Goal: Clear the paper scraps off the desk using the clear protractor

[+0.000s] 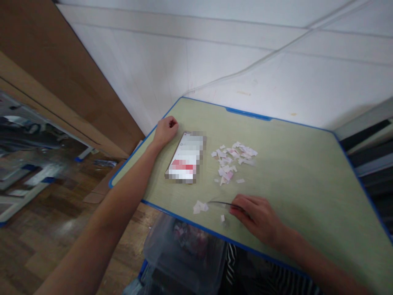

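Note:
My right hand (pixel 258 219) is closed on thin dark tweezers (pixel 220 202), held low over the table's near side. Their tip points left, at a small cluster of white paper scraps (pixel 200 207); I cannot tell whether it touches them. One loose scrap (pixel 222 218) lies just below the tweezers. Farther back is a scattered pile of white and pinkish torn paper bits (pixel 235 153). My left hand (pixel 166 129) rests at the table's left side with its fingers curled in; what it holds, if anything, is hidden. Between that hand and the pile lies a phone (pixel 186 157), its lit screen partly blurred out.
The pale green table (pixel 294 164) has a blue rim and stands against a white wall (pixel 245 53). Below its front edge is a clear plastic bin (pixel 159 246) with crumpled contents. A brown wooden panel (pixel 82 73) rises at left. A cable (pixel 245 69) runs along the wall.

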`<state>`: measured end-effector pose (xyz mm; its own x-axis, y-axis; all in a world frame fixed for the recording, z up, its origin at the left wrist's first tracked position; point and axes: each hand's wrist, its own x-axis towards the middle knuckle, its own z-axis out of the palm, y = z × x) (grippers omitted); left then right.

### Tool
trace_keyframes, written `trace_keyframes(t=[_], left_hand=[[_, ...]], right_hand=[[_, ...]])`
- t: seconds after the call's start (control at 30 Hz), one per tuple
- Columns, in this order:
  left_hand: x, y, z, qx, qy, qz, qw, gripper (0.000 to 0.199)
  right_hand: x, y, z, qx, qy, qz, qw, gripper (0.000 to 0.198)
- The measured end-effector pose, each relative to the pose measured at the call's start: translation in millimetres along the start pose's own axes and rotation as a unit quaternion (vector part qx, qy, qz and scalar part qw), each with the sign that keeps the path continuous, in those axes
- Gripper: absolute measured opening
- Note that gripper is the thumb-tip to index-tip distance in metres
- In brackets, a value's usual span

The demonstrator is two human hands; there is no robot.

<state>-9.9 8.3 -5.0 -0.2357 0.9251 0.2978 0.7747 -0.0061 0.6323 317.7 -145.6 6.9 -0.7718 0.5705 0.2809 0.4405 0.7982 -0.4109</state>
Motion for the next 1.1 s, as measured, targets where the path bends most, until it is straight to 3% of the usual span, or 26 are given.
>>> trace_keyframes(t=[0.2,0.37,0.53,0.7,0.9,1.1], left_hand=[[-0.7,2.4,-0.1,0.002,0.000,-0.006,1.000,0.009],[0.1,0.0,0.9,-0.004,0.002,0.002,1.000,0.008],[0.4,-1.1,1.2,0.001,0.001,-0.001,1.000,0.008],[0.7,-1.1,1.9,-0.001,0.004,-0.003,1.000,0.006],[1.5,-1.7,2.3,0.002,0.000,0.000,1.000,0.007],[1.4,-3.5,3.5,-0.006,0.007,0.010,1.000,0.009]], right_hand=[[3.3,-8.3,-1.5,0.017,-0.061,-0.024,0.998,0.041],[6.7,-13.0,-2.5,0.028,-0.070,0.004,0.997,0.028],[7.0,-18.1,-4.7,0.045,-0.123,-0.066,0.989,0.027],[5.3,-14.2,-7.4,0.053,-0.082,-0.033,0.995,0.028],[3.4,-8.9,-10.3,0.060,-0.135,-0.016,0.989,0.028],[-0.1,-6.3,-8.6,0.069,-0.102,-0.019,0.992,0.026]])
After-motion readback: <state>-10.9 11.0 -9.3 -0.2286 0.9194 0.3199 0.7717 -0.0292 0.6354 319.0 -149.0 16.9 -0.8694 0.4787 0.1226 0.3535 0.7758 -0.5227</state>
